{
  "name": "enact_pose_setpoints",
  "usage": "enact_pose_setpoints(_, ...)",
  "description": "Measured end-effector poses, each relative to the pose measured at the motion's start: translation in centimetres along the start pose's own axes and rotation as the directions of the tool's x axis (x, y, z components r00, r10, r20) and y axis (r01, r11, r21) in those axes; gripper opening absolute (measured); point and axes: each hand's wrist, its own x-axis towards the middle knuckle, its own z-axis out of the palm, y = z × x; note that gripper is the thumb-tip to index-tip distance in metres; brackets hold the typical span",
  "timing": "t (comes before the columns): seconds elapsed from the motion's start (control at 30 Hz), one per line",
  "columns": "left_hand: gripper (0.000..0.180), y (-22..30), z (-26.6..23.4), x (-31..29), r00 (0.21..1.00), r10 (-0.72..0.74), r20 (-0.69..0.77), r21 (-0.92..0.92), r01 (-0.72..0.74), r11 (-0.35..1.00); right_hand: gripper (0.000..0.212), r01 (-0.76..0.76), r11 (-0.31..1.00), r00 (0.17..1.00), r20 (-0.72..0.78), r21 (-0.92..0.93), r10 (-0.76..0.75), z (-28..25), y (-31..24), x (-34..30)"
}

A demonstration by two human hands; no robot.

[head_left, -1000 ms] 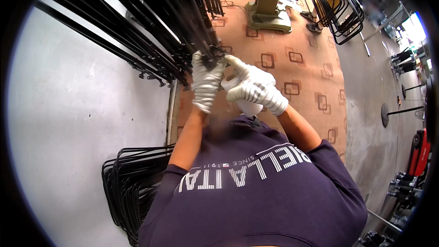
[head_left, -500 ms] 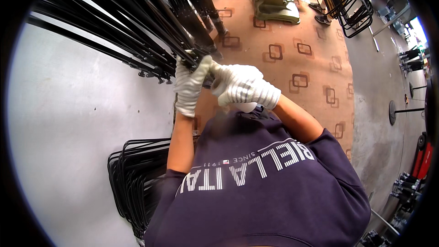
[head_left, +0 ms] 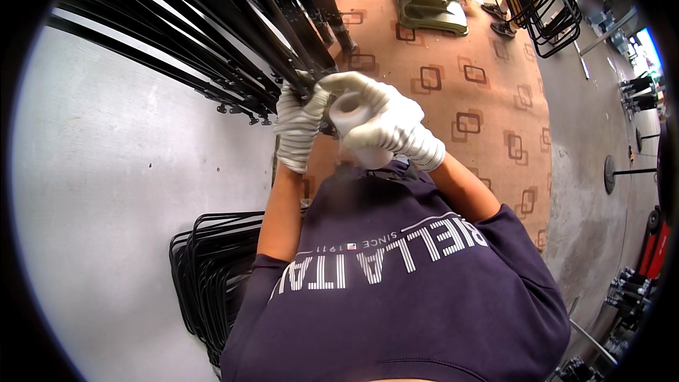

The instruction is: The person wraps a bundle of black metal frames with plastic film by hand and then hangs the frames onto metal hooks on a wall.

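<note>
My left hand (head_left: 298,127), in a white knitted glove with grey stripes, is closed around the near end of black metal tubes (head_left: 233,25) that run up and away to the far left. Close beside it, my right hand (head_left: 387,117), gloved alike, grips a white roll (head_left: 349,114) with a hollow core. It looks like a roll of plastic wrapping film. The fingertips of my right hand reach to the tube end next to my left thumb. Whether film stretches from the roll onto the tubes I cannot tell.
A pale grey metal tabletop (head_left: 141,170) lies on the left under the tubes. Bent black tube frames (head_left: 212,262) are stacked at lower left. Ahead, a green machine base (head_left: 433,14) stands on patterned brown carpet (head_left: 453,99). More black frames (head_left: 552,14) and a person's shoes (head_left: 503,28) show beyond.
My right hand has turned and shifted slightly right, so the roll's hollow end now shows. My left hand stays at the tube ends, its fingers slightly shifted.
</note>
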Motion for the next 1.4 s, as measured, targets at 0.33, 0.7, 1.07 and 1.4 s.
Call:
enact_pose_setpoints(0.33, 0.016, 0.0, 1.0, 1.7, 0.999, 0.029, 0.035, 0.001, -0.029, 1.000, 0.049, 0.249, 0.354, 0.922, 0.109, -0.902, -0.372, -2.7, 2.0, 2.3)
enact_pose_setpoints(0.7, 0.027, 0.5, 0.4, 2.0, 0.953, -0.240, 0.188, 0.184, 0.205, 0.961, 0.050, 0.194, 0.483, 0.958, 0.058, -0.854, -0.282, -4.5, 3.0, 0.9)
enact_pose_setpoints(1.07, 0.026, 0.4, 1.7, 0.0, 0.954, -0.181, 0.240, 0.140, 0.151, 0.979, 0.066, -0.218, 0.770, 0.976, 0.131, 0.600, 0.174, -2.8, 7.3, 0.8)
enact_pose_setpoints(1.4, 0.022, -1.2, 1.2, 1.1, 0.942, -0.251, 0.224, 0.124, 0.228, 0.966, 0.046, -0.122, 0.969, 0.992, 0.053, 0.214, 0.113, -2.9, 2.4, -0.8)
